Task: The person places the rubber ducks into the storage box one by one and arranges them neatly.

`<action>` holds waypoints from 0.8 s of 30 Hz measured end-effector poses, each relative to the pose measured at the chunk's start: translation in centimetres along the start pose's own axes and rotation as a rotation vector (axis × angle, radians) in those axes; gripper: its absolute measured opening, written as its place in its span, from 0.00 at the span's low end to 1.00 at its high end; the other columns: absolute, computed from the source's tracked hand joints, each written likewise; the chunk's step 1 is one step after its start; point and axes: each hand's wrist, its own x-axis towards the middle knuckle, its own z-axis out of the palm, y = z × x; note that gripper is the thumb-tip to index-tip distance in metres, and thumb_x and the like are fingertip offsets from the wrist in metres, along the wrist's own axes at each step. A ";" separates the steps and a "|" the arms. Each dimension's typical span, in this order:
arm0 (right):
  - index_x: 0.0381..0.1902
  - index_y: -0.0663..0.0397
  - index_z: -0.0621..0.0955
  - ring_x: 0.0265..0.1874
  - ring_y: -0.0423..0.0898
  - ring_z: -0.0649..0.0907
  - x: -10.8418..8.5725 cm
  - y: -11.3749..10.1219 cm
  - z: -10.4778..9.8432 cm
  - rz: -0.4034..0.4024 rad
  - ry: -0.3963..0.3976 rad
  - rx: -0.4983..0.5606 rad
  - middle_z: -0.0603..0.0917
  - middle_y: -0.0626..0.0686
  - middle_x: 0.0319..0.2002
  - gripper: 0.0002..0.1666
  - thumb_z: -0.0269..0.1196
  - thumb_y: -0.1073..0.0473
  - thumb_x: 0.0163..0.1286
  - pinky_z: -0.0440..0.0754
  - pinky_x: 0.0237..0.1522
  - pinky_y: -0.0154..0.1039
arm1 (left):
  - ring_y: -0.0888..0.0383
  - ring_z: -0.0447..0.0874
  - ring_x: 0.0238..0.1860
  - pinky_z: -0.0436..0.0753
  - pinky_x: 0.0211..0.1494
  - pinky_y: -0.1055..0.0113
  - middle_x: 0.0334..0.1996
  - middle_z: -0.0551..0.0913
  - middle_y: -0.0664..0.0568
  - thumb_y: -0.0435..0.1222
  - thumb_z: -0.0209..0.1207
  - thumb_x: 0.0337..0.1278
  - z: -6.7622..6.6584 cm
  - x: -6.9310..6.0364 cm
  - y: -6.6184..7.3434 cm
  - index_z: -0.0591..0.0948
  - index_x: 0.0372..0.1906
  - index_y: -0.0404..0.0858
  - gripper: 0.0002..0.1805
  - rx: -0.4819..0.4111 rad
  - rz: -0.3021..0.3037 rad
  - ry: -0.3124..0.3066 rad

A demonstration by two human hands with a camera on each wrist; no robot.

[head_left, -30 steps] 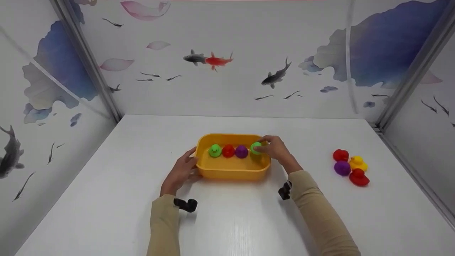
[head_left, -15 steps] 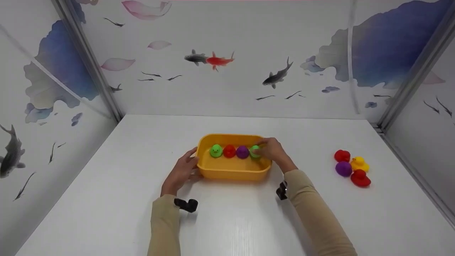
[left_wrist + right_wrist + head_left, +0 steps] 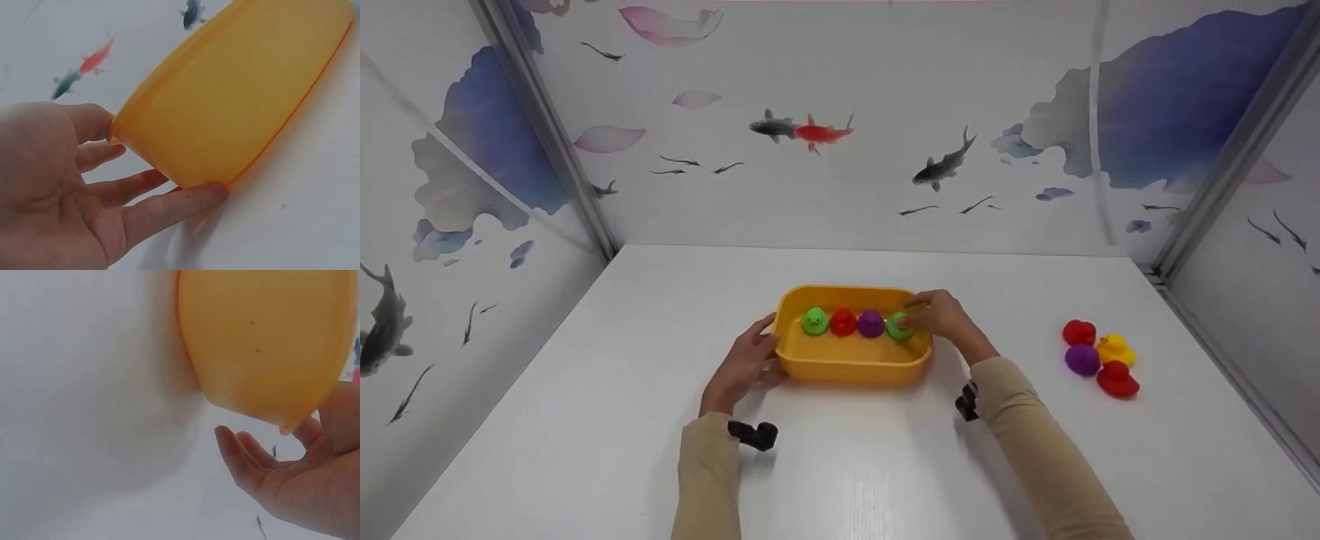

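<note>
Four toys stand in a row inside the yellow tray (image 3: 851, 370): a green duck (image 3: 814, 321), a red one (image 3: 843, 322), a purple one (image 3: 871, 323) and a second green duck (image 3: 900, 326) at the right end. My left hand (image 3: 740, 366) grips the tray's left end; the left wrist view shows the hand (image 3: 95, 185) with one digit at the rim and another against the base of the tray (image 3: 225, 101). Over the right rim reaches my right hand (image 3: 949, 319), thumb and finger around the right green duck. Other fingers of this hand (image 3: 298, 484) hang outside the tray (image 3: 264, 337).
To the right on the white table (image 3: 840, 465) lies a group of toys: a red one (image 3: 1079, 332), a yellow duck (image 3: 1116, 350), a purple one (image 3: 1082, 360) and another red one (image 3: 1117, 380). Patterned walls (image 3: 840, 202) enclose the back and sides.
The right green duck has come down slightly and left, close beside the purple toy, with my right fingers on it. My right forearm shifted left, then back right. My left hand stays at the tray.
</note>
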 end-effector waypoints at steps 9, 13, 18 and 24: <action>0.65 0.53 0.78 0.71 0.64 0.69 -4.6 2.0 -3.5 -0.092 0.058 -0.026 0.67 0.63 0.73 0.29 0.67 0.50 0.69 0.76 0.67 0.57 | 0.48 0.80 0.62 0.87 0.58 0.56 0.70 0.72 0.45 0.46 0.46 0.77 1.1 0.7 0.5 0.56 0.79 0.55 0.30 0.000 0.016 -0.026; 0.65 0.50 0.79 0.71 0.63 0.70 -6.8 2.8 -3.8 -0.159 0.089 0.002 0.68 0.62 0.72 0.28 0.66 0.49 0.69 0.78 0.66 0.57 | 0.48 0.79 0.63 0.87 0.58 0.56 0.71 0.71 0.45 0.45 0.45 0.78 0.6 0.4 0.0 0.56 0.79 0.55 0.30 -0.001 0.012 -0.017; 0.64 0.49 0.79 0.71 0.61 0.71 -8.3 4.2 -5.7 -0.254 0.161 0.048 0.70 0.59 0.71 0.28 0.65 0.47 0.69 0.78 0.66 0.54 | 0.48 0.78 0.63 0.86 0.59 0.57 0.70 0.72 0.45 0.46 0.45 0.77 0.0 -0.1 -0.1 0.56 0.79 0.55 0.30 0.021 -0.007 -0.002; 0.67 0.52 0.76 0.71 0.61 0.69 -9.8 6.3 -9.3 -0.275 0.198 0.060 0.66 0.60 0.73 0.33 0.64 0.44 0.70 0.74 0.69 0.56 | 0.48 0.78 0.62 0.86 0.59 0.58 0.69 0.72 0.44 0.45 0.44 0.76 0.1 -0.2 -0.1 0.54 0.80 0.55 0.31 0.039 -0.022 0.009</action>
